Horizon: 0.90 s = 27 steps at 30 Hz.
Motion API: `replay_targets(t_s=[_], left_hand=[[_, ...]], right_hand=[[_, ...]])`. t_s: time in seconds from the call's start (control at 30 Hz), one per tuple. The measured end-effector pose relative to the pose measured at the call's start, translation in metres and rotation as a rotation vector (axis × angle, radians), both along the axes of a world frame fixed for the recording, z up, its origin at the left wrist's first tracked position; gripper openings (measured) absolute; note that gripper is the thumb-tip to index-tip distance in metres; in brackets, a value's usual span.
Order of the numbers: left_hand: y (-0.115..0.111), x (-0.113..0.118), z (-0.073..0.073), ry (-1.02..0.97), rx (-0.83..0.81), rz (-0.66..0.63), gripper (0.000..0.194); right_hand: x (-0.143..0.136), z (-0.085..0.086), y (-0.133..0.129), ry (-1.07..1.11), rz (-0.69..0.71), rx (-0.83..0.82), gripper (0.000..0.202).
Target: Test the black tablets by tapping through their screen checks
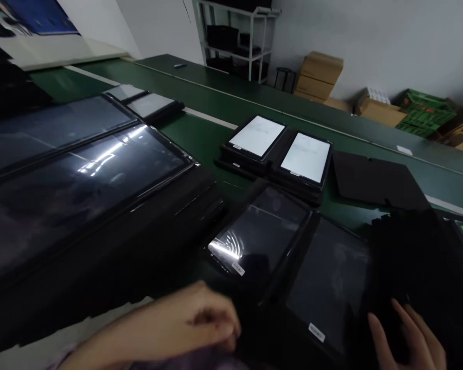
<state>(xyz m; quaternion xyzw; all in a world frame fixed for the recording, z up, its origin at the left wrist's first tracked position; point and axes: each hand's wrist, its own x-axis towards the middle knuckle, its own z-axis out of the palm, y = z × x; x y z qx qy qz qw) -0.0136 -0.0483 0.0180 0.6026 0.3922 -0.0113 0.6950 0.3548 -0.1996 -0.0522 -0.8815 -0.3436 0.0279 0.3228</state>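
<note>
Two dark glossy screens, a left one (260, 231) and a right one (332, 282), lie side by side in a black tray in front of me, each with a small white label at its near edge. My left hand (206, 318) is just below the left screen, its fingers curled in; whether anything is inside them is hidden. To the right of the right screen, my right hand (409, 336) has its fingers spread over black material (412, 257), holding nothing visible.
Beyond lie two lit white screens (306, 156) on stacked black trays. Large dark panels (100, 164) are piled at the left. A flat black sheet (378, 180) rests on the green table (200, 136). Cardboard boxes (318, 74) and a green crate (424, 110) stand behind.
</note>
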Motion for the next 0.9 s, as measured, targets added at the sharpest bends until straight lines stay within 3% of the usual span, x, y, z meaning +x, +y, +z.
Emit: replay_targets(t_s=[0.07, 0.13, 0.27, 0.37, 0.7, 0.9], left_hand=[[0.022, 0.031, 0.011, -0.025, 0.253, 0.06, 0.045], [0.048, 0.076, 0.01, 0.029, 0.589, 0.094, 0.047], [0.095, 0.162, -0.01, 0.334, 0.993, -0.162, 0.073], [0.112, 0.197, -0.022, 0.397, 1.15, -0.217, 0.071], [0.114, 0.211, -0.033, 0.365, 1.221, -0.127, 0.06], [0.12, 0.21, -0.026, 0.358, 1.151, -0.179, 0.064]], right_hand=[[0.011, 0.003, 0.018, 0.06, 0.041, -0.041, 0.103], [0.019, 0.001, 0.039, 0.129, 0.042, -0.041, 0.118], [0.025, -0.009, 0.072, 0.156, 0.035, 0.044, 0.112], [0.025, -0.016, 0.077, 0.16, 0.014, 0.087, 0.105], [0.022, -0.02, 0.071, 0.169, 0.006, 0.146, 0.096], [0.024, -0.016, 0.074, 0.173, 0.013, 0.142, 0.095]])
